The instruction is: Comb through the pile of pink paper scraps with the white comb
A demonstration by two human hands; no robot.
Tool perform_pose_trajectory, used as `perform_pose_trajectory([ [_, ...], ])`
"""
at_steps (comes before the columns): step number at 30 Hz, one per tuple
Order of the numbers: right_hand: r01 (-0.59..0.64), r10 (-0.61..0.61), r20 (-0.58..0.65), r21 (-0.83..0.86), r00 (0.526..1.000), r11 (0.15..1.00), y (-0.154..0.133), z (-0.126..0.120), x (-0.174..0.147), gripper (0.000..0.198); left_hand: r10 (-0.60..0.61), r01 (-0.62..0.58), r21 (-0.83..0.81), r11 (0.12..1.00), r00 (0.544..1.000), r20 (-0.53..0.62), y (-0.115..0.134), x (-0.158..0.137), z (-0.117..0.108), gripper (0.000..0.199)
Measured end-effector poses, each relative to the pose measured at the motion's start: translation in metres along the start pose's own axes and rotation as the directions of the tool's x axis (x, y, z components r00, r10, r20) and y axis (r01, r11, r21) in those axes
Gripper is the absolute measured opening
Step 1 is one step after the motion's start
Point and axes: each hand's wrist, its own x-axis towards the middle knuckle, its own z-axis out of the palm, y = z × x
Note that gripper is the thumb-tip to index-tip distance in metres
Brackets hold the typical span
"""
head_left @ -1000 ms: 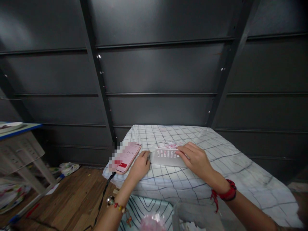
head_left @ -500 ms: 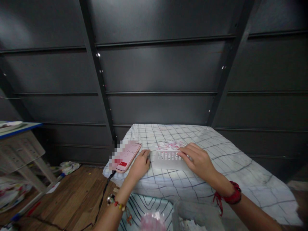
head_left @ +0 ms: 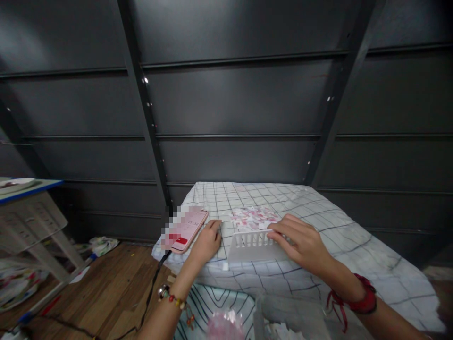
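Note:
My right hand (head_left: 300, 238) pinches the top edge of a white slotted plastic panel (head_left: 256, 253) near the front of the checked cloth. I cannot tell whether the panel is one wall of a basket. Just beyond it lies a spread of small pink and white paper-like pieces (head_left: 255, 217). My left hand (head_left: 208, 241) rests on the cloth with its fingers stretched forward, holding nothing. It sits between the panel and a pink phone (head_left: 191, 231). A small white bit (head_left: 225, 267) lies by the panel's lower left corner.
The white checked cloth (head_left: 354, 255) covers a raised surface against a dark panelled wall (head_left: 237, 104). Below its front edge are a striped tray (head_left: 205, 300) with a pink plastic bag (head_left: 226, 326), and a clear bin (head_left: 260, 321) with white pieces. A black cable (head_left: 152, 288) runs from the phone. A desk (head_left: 31, 226) stands left.
My right hand has drawn the white panel toward me and slightly right, so more of the pink and white pieces show behind it. My left hand has stayed in place.

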Motion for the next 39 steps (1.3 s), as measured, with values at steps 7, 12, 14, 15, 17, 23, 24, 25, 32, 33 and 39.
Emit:
perform_pose_trajectory([
  [7, -0.001, 0.000, -0.022, -0.051, 1.000, 0.999, 0.012, -0.001, -0.004, 0.010, 0.004, -0.004, -0.003, 1.000, 1.000, 0.002, -0.001, 0.000, 0.001, 0.041],
  [12, -0.073, 0.053, -0.142, -0.143, 0.988, 0.987, 0.043, 0.010, -0.008, 0.006, 0.018, -0.018, 0.005, 1.000, 1.000, 0.002, -0.002, 0.000, 0.002, 0.040],
  [14, -0.115, 0.081, -0.196, -0.171, 0.977, 0.979, 0.059, 0.017, -0.008, 0.007, 0.025, -0.025, 0.011, 1.000, 1.000, 0.012, -0.002, 0.000, 0.003, 0.041],
  [15, -0.127, 0.085, -0.221, -0.184, 0.972, 0.975, 0.067, 0.021, -0.008, 0.007, 0.028, -0.028, 0.013, 1.000, 1.000, 0.015, -0.002, 0.000, 0.003, 0.041],
  [17, -0.131, 0.082, -0.237, -0.200, 0.968, 0.971, 0.079, 0.031, -0.009, 0.009, 0.032, -0.032, 0.012, 0.999, 0.999, 0.016, -0.003, 0.000, 0.004, 0.042],
  [23, -0.227, 0.145, -0.309, -0.250, 0.940, 0.941, 0.099, 0.056, -0.024, 0.011, 0.034, -0.034, -0.004, 0.999, 0.999, 0.008, -0.002, 0.000, 0.003, 0.041],
  [24, -0.242, 0.150, -0.331, -0.254, 0.931, 0.937, 0.101, 0.058, -0.028, 0.011, 0.031, -0.031, -0.003, 1.000, 0.999, 0.010, -0.002, 0.000, 0.003, 0.041],
  [25, -0.258, 0.158, -0.357, -0.254, 0.921, 0.932, 0.102, 0.059, -0.032, 0.011, 0.029, -0.029, -0.001, 1.000, 1.000, 0.013, -0.002, 0.000, 0.003, 0.041],
  [32, -0.421, 0.260, -0.558, -0.179, 0.788, 0.889, 0.111, 0.058, -0.045, 0.015, 0.045, -0.047, 0.043, 0.998, 0.998, 0.043, -0.001, 0.001, 0.004, 0.041],
  [33, -0.429, 0.269, -0.564, -0.170, 0.781, 0.887, 0.112, 0.058, -0.046, 0.015, 0.046, -0.049, 0.058, 0.997, 0.998, 0.048, -0.001, 0.001, 0.004, 0.041],
  [39, -0.514, 0.353, -0.612, -0.104, 0.708, 0.851, 0.118, 0.061, -0.049, 0.018, 0.046, -0.062, 0.170, 0.983, 0.994, 0.098, 0.005, 0.002, 0.000, 0.038],
])
